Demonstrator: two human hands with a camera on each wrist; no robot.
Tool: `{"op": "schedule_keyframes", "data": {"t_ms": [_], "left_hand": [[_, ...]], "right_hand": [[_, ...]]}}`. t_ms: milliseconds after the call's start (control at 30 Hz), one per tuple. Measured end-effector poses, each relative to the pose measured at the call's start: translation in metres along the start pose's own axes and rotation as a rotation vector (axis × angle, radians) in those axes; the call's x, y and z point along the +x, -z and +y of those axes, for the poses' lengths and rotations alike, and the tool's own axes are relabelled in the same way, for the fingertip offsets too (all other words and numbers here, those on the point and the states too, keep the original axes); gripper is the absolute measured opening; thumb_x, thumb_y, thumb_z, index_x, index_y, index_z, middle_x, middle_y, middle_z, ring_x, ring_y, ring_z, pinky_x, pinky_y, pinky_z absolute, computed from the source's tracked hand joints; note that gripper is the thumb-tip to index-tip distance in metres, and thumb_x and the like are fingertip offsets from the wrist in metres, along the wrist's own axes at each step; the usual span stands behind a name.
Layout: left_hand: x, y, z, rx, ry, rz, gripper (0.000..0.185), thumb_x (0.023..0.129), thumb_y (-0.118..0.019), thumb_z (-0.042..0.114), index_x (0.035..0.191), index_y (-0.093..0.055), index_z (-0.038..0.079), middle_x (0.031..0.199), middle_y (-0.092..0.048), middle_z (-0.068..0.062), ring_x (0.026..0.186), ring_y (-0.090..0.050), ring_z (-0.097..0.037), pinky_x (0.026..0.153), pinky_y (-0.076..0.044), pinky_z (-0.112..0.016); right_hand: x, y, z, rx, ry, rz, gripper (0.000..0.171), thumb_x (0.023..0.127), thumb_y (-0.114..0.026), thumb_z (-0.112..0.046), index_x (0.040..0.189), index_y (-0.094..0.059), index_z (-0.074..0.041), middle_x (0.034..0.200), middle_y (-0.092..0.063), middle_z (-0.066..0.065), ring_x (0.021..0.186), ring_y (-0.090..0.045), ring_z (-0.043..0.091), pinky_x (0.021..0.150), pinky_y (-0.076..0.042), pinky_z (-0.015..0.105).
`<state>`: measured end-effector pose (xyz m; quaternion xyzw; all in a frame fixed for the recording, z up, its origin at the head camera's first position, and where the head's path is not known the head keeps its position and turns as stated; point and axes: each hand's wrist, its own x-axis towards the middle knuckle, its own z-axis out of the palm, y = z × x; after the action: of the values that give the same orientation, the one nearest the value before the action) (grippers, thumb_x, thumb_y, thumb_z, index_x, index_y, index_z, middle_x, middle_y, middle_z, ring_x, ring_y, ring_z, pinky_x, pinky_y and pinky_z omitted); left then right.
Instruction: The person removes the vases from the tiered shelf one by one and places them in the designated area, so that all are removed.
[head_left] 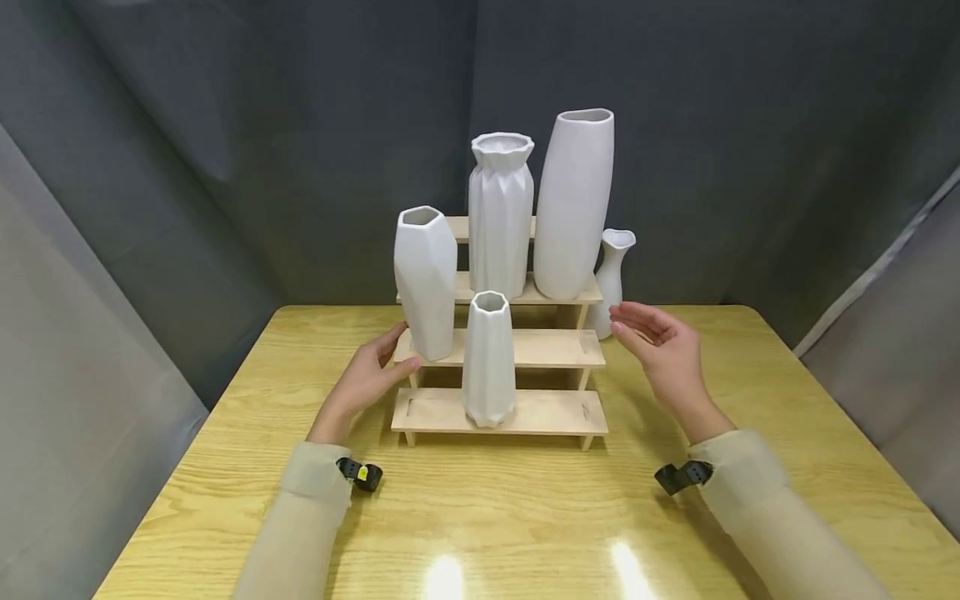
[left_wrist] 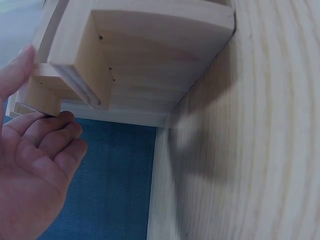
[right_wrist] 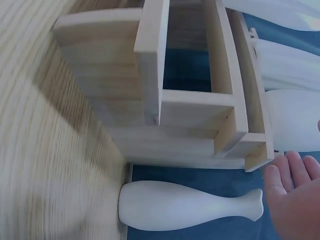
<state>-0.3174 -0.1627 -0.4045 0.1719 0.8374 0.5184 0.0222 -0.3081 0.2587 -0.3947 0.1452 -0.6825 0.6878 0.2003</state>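
Shelf (head_left: pixel 525 348) with vases stands between both open hands (head_left: pixel 517 354).

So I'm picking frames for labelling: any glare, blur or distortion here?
Head view: sharp, two glare spots on the table near its front edge, slight wide-angle bending at the sides. Left wrist view: soft, table grain smeared, left hand blurry. Right wrist view: table grain streaked at left, small vase fairly crisp.

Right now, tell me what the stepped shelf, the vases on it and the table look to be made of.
Stepped shelf: pale unfinished wood, likely pine or plywood; faint grain and bare cut edges show in the wrist views.
Vases, such as the front vase: white, matte, probably unglazed ceramic, possibly plastic; no shine, crisp facets.
Table: yellow wood grain with a glossy coat; lamp glare reflects near the front edge. Could be veneer or laminate.
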Motion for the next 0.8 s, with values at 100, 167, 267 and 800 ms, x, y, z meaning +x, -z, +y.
{"op": "schedule_keyframes", "data": {"t_ms": [100,167,267,800], "left_hand": [[0.002,-0.001,-0.014,0.004,0.011,-0.003,0.076,0.096,-0.067,0.028,0.156,-0.026,0.007,0.16,-0.022,-0.011,0.146,-0.022,-0.031,0.117,-0.024,-0.046],[0.007,-0.002,-0.024,0.008,0.006,0.0,0.077,0.096,-0.067,0.033,0.157,-0.026,0.012,0.161,-0.022,-0.007,0.146,-0.022,-0.028,0.117,-0.024,-0.045],[0.012,-0.002,-0.032,0.02,-0.014,0.013,0.077,0.095,-0.067,0.038,0.157,-0.027,0.016,0.161,-0.022,-0.004,0.146,-0.023,-0.025,0.117,-0.025,-0.044],[0.016,0.0,-0.029,0.023,-0.032,0.004,0.079,0.095,-0.067,0.037,0.157,-0.027,0.011,0.161,-0.024,-0.007,0.146,-0.024,-0.025,0.117,-0.025,-0.043]], "right_hand": [[-0.007,-0.003,-0.002,0.04,-0.018,0.004,0.04,0.088,-0.074,-0.001,0.123,-0.061,0.014,0.117,-0.069,0.016,0.104,-0.067,0.016,0.088,-0.053,0.022],[-0.007,-0.004,-0.003,0.059,-0.013,0.011,0.04,0.087,-0.074,0.0,0.122,-0.061,0.014,0.116,-0.069,0.016,0.103,-0.067,0.017,0.087,-0.054,0.022],[-0.005,-0.004,-0.004,0.086,0.01,0.016,0.038,0.087,-0.074,0.001,0.121,-0.062,0.014,0.115,-0.069,0.019,0.102,-0.068,0.019,0.086,-0.054,0.023],[-0.004,-0.006,-0.013,0.097,0.035,-0.023,0.04,0.087,-0.074,0.001,0.122,-0.06,0.015,0.118,-0.067,0.021,0.106,-0.066,0.023,0.089,-0.054,0.024]]}}
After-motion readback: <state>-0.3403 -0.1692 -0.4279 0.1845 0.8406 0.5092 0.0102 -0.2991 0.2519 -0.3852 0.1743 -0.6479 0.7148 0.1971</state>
